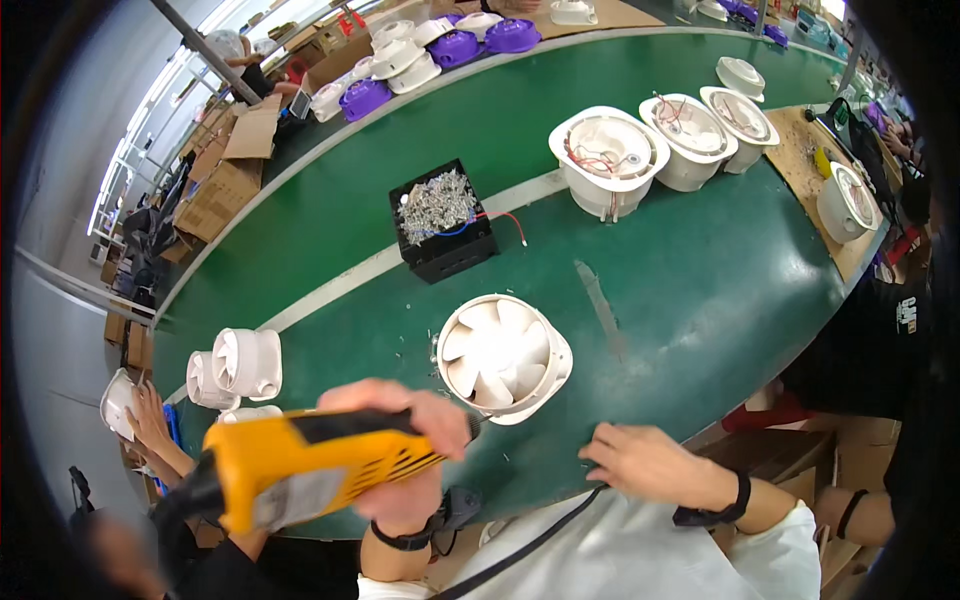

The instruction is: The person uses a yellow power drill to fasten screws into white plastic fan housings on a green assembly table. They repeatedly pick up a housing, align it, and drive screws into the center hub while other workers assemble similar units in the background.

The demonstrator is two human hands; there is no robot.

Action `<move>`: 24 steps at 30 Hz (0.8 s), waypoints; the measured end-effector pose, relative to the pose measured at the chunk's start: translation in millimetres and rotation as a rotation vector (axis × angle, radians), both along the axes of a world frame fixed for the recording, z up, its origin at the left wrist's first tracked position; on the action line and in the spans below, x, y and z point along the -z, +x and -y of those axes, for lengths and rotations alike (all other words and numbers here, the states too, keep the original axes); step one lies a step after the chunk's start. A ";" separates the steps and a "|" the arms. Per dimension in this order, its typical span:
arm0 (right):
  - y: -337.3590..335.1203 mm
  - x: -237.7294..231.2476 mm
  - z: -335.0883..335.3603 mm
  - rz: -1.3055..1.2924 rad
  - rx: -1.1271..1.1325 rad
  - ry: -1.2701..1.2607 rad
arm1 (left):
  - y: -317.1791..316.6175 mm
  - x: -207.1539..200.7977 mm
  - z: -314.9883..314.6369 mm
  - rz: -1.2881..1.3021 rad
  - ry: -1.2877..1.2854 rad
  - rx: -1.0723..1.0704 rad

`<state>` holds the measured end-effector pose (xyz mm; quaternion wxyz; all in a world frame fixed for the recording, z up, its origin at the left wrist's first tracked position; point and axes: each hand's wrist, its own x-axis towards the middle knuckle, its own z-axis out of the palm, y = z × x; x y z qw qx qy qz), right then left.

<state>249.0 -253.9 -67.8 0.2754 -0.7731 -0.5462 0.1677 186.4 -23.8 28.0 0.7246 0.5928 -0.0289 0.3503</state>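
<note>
My left hand (425, 425) is wrapped round a yellow and black electric screwdriver (260, 450), held level above the green bench. Its thin bit points right, at the near rim of a round white fan housing (562, 375); whether they touch I cannot tell. White blades (500, 350) face up inside that housing. To the right, over the bench's near edge, my right hand (645, 462) has its fingers curled and pinched together; anything between the fingertips is too small to make out. Beyond the housing stands a black box (450, 258) heaped with small silvery screws (436, 205).
Several white housings with red wires (612, 195) line the back right. More fan housings (245, 362) stand at the left, beside another person's hand (150, 420) on a white part. Purple and white covers (455, 47) lie along the far side. A tape strip (598, 305) marks the bench.
</note>
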 end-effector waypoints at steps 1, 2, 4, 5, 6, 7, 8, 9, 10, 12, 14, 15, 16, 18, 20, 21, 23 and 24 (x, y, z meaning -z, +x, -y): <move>-7.8 8.2 1.9 0.017 0.025 0.022 | -5.0 -1.9 -4.0 0.030 0.006 -0.032; -10.2 14.2 1.3 0.046 0.010 0.026 | -9.3 -3.6 -12.2 0.088 0.040 -0.014; -11.3 18.8 -2.7 0.111 -0.028 0.034 | -16.1 -9.0 -22.2 0.027 0.107 -0.114; -11.8 19.2 -5.8 0.143 -0.037 0.046 | -19.5 -7.6 -27.6 0.010 0.103 -0.112; -13.1 18.9 -10.4 0.175 -0.046 0.058 | -23.0 -3.0 -33.3 -0.008 0.099 -0.110; -14.2 18.3 -16.2 0.205 -0.054 0.072 | -26.0 0.5 -36.9 -0.026 0.097 -0.107; -13.7 16.9 -26.6 0.224 -0.087 0.096 | -29.0 2.6 -38.7 -0.017 0.088 -0.120; -12.4 14.2 -41.7 0.243 -0.120 0.121 | -32.0 4.0 -40.3 -0.008 0.080 -0.133; -12.8 10.6 -54.8 0.264 -0.150 0.133 | -33.7 5.9 -41.3 0.004 0.059 -0.142; -16.0 3.3 -79.8 0.229 -0.174 0.257 | -32.0 7.8 -39.2 0.052 0.057 -0.182; -5.4 -6.7 -86.2 0.252 -0.123 0.398 | -36.1 10.1 -40.8 0.104 0.094 -0.236; 6.9 -20.4 -79.7 0.289 -0.051 0.468 | -41.6 7.0 -40.3 0.077 0.133 -0.256; 19.8 -33.7 -78.8 0.322 0.019 0.533 | -48.4 9.4 -39.6 0.064 0.104 -0.262; 56.9 -54.9 -97.3 0.336 0.167 0.538 | -56.5 13.3 -28.6 0.105 -0.066 -0.157; 84.5 -51.1 -125.6 0.285 0.265 0.630 | -52.1 20.4 -16.6 0.144 -0.105 -0.069; 97.8 -43.5 -134.2 0.101 0.211 0.503 | -48.6 23.5 -12.5 0.169 -0.124 -0.023; 114.8 -40.1 -147.1 -0.266 0.092 0.252 | -42.3 22.2 -9.5 0.207 -0.070 -0.005; 117.7 -41.1 -144.5 -0.264 0.110 0.174 | -37.8 20.5 -8.3 0.226 -0.043 0.003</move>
